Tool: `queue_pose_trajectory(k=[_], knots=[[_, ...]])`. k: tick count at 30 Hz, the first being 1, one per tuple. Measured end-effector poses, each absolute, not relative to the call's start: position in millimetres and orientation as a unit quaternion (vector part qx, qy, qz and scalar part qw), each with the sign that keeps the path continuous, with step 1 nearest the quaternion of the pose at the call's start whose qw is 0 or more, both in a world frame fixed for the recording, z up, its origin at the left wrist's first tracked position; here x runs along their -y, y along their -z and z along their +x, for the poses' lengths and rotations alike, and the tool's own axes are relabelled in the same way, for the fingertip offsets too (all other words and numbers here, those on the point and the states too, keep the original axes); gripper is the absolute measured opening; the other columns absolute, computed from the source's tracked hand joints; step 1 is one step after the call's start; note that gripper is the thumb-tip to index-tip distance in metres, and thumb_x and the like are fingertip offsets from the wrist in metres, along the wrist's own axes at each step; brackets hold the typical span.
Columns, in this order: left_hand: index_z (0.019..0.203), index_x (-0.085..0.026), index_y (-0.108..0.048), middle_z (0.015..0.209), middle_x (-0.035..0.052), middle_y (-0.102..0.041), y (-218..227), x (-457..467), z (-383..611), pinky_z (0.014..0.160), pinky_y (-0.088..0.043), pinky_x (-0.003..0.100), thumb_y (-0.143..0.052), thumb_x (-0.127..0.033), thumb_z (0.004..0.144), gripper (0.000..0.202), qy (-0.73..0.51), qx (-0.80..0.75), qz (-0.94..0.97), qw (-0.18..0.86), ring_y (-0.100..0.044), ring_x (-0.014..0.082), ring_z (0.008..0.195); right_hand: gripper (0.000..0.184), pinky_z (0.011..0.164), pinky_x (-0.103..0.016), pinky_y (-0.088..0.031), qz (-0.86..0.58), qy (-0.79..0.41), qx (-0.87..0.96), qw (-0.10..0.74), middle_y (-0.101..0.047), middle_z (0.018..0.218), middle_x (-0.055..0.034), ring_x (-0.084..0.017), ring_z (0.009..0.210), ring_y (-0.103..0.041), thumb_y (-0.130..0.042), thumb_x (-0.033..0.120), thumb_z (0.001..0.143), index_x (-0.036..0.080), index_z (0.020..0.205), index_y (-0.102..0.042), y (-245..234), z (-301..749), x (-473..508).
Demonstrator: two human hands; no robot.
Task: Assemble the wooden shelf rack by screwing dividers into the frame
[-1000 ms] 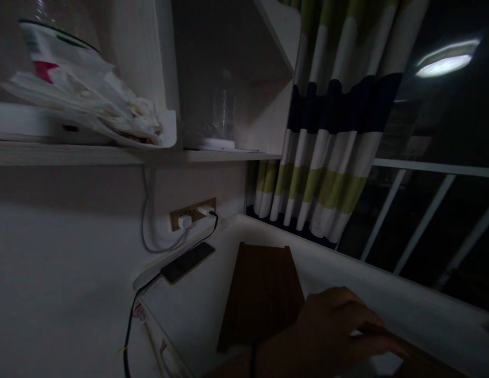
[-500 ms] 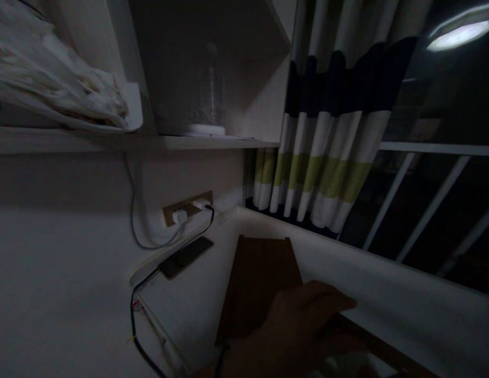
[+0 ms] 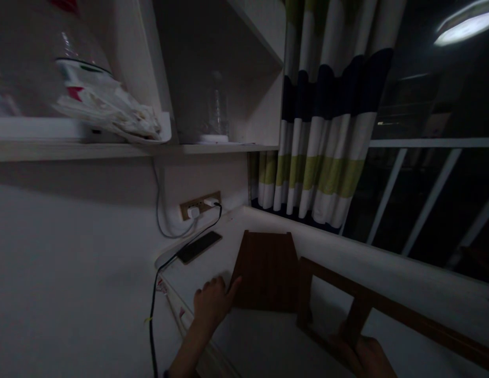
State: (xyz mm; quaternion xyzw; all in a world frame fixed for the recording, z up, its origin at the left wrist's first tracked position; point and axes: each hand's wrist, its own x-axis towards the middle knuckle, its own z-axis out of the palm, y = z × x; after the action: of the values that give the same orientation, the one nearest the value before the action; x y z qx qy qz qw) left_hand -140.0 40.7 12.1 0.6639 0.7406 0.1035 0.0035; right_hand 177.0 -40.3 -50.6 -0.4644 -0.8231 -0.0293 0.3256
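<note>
Dimly, I see my right hand (image 3: 371, 357) gripping a brown, barred frame (image 3: 349, 286), my left hand (image 3: 212, 302), grip unclear, at a flat brown board (image 3: 268, 270).

The left forearm (image 3: 191, 346) slanted up from the bottom edge, ending in the left hand (image 3: 212, 304), its back showing, knuckles bent, thumb stretched out rightward. The right hand (image 3: 368, 354) sat lower, partly in shadow, its fingers bent in a grip.

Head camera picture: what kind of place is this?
Probably a room in somebody's home, maybe a bedroom or study: there's a striped curtain, a wall socket and what looks like a phone.
</note>
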Motion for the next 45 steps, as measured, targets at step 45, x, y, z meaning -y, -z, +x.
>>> queue_pose_trajectory(k=[45], knots=[[0.052, -0.015, -0.055, 0.052, 0.0028, -0.055, -126, -91, -13, 0.054, -0.037, 0.023, -0.037, -0.041, 0.072, 0.038, -0.237, -0.471, 0.816, 0.236, -0.053, 0.0151, 0.06, 0.058, 0.048, -0.021, -0.045, -0.497, -0.097, 0.796, 0.332, -0.062, 0.063, -0.0032, -0.015, 0.054, -0.06, -0.016, 0.055, 0.088, 0.02, 0.069, -0.059, 46, 166, 40]])
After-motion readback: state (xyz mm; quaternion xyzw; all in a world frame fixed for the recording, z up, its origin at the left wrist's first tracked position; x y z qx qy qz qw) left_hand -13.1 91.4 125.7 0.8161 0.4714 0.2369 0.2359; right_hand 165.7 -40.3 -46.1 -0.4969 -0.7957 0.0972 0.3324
